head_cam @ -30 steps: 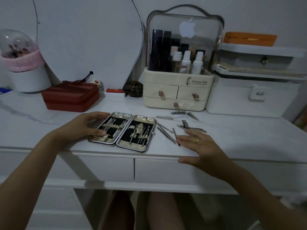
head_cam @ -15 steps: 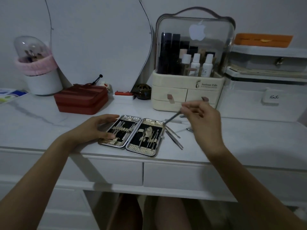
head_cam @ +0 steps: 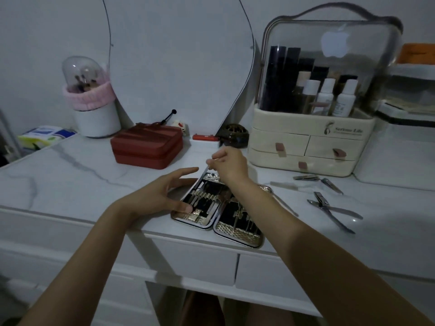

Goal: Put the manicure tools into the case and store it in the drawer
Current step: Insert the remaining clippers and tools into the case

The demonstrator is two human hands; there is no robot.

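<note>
A thin silver manicure tool (head_cam: 204,171), picked up from the white marble-patterned desk (head_cam: 70,175) within the last second, has been carried by the right hand (head_cam: 229,164) across to the left half of the open black-lined, metal-edged manicure case (head_cam: 217,208), where it is pinched between curled fingertips, tip angled down. The case, lying at the desk's front edge, is steadied by the left hand (head_cam: 164,194), fingers relaxed, thumb pressed on its near corner. Insertion is judged under way; several loose steel clippers and nippers (head_cam: 329,205) remain on the desk to the right. "Serious Life" is printed on the cream drawer organiser (head_cam: 306,147); an apple logo is seen on its clear lid.
</note>
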